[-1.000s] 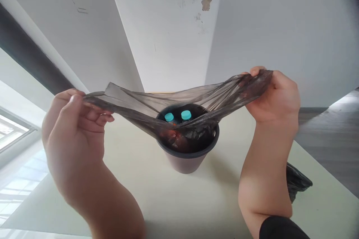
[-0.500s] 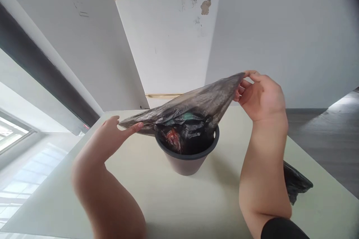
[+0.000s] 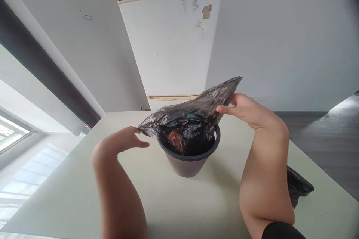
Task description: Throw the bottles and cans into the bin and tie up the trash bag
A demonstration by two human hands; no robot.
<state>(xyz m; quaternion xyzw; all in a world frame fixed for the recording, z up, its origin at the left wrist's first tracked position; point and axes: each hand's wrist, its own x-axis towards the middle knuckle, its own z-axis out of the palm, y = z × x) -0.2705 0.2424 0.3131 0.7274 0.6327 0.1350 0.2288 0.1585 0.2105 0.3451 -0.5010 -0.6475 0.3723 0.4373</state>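
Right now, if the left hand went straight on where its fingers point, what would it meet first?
Probably the dark bin, just under its rim, beneath the overhanging bag; depth is unclear, so the left hand could brush the bag first.

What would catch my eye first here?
A crumpled dark plastic bag draped over a small round bin in the middle of the table, with the left hand at its left edge and the right hand against its raised right side. Behind stands a scuffed white fridge; another black bag lies on the table at the right.
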